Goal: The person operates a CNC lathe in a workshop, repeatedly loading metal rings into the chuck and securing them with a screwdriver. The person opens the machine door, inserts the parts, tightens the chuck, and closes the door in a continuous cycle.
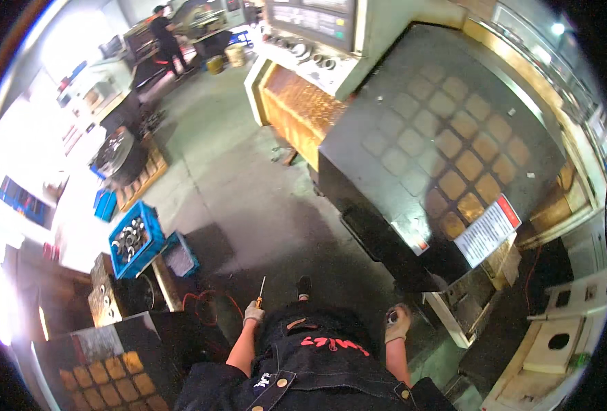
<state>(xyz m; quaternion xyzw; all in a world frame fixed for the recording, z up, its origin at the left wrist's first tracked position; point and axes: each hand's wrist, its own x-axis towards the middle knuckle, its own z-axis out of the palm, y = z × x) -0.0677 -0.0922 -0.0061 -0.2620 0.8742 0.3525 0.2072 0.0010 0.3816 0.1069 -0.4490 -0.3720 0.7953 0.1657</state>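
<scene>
Currently, the gloved left hand (pixel 253 314) is closed around a screwdriver (pixel 259 293), shaft pointing forward over the floor (pixel 249 198). The gloved right hand (pixel 397 322) grips a small dark round part (pixel 392 316) beside the machine cover (pixel 440 151). A blue crate (pixel 135 240) sits well left.

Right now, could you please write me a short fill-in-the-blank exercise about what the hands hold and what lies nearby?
1. The left hand holds a screwdriver with an ____ handle.
2. The right hand grips a small dark round part and wears a ____.
3. The crate of metal parts on the floor is ____.

Missing words: orange; glove; blue
</scene>
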